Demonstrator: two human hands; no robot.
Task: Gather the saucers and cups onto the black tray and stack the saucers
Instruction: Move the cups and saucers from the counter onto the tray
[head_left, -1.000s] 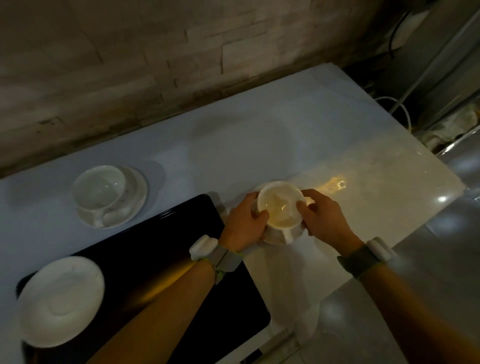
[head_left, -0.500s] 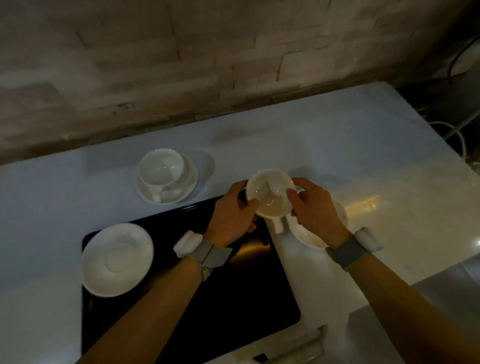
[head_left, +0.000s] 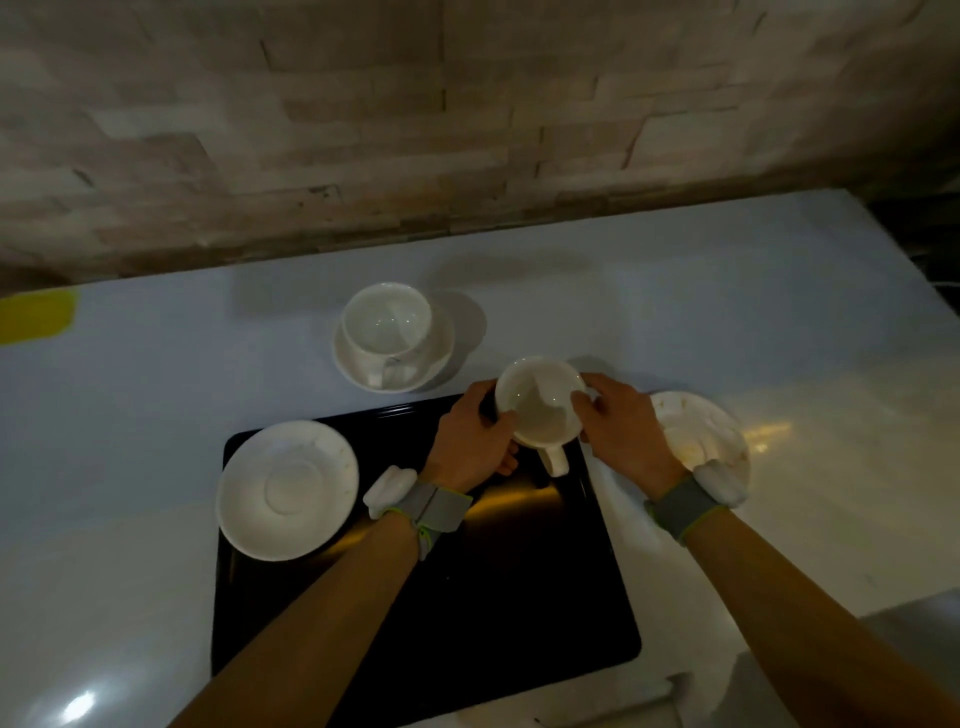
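Way off to the left of your left hand (head_left: 470, 441) there's a yellow patch (head_left: 36, 313) at the counter's far-left edge, well clear of everything. Closer in, just left of that hand, an empty saucer (head_left: 287, 490) sits on the black tray (head_left: 519, 597), and its rim hangs over the tray's left edge onto the white counter (head_left: 130, 415). Up and left of your left hand, past the tray's far edge, a second cup (head_left: 388, 325) sits upright on its own saucer (head_left: 431, 358) on the counter, near the tray but not touching it.

Your left hand is curled round the left side of the held cup (head_left: 540, 402), thumb on the rim, fingers under. Your right hand (head_left: 621, 434) pinches the right side the same way. So both hands grip one cup, over the tray's far-right corner, handle pointing back at you. Can't tell if its base is touching the tray or not.

Below your hands the tray is bare black all the way to its near edge, so plenty of room there.

Just right of your right hand, the stained saucer (head_left: 698, 431) lies on the counter right beside the tray's right edge, partly hidden by your wrist. Beyond it, open counter out to the right edge.
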